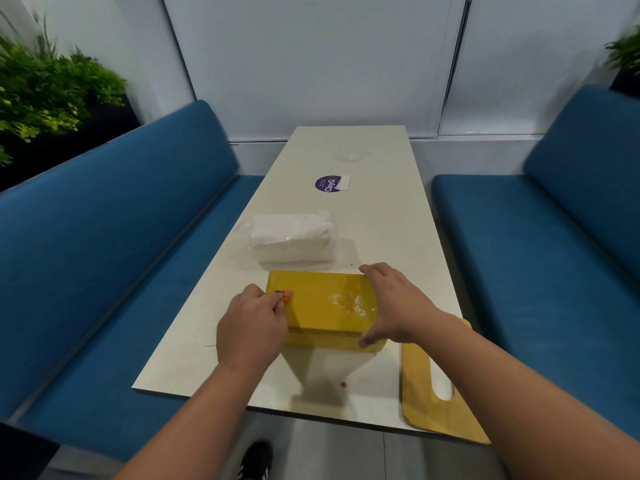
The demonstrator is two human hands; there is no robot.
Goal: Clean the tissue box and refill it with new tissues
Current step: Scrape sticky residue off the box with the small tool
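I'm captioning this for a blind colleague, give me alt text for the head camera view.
Two hands hold a yellow tissue box on a white table: right hand grips its right end, left hand pinches something small and orange at its left end. A wrapped tissue pack lies beyond.

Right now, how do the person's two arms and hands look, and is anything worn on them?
Both forearms are bare up to the frame edge: no sleeves show. The left hand and right hand wear no gloves, and no rings, watch or bracelet are visible.
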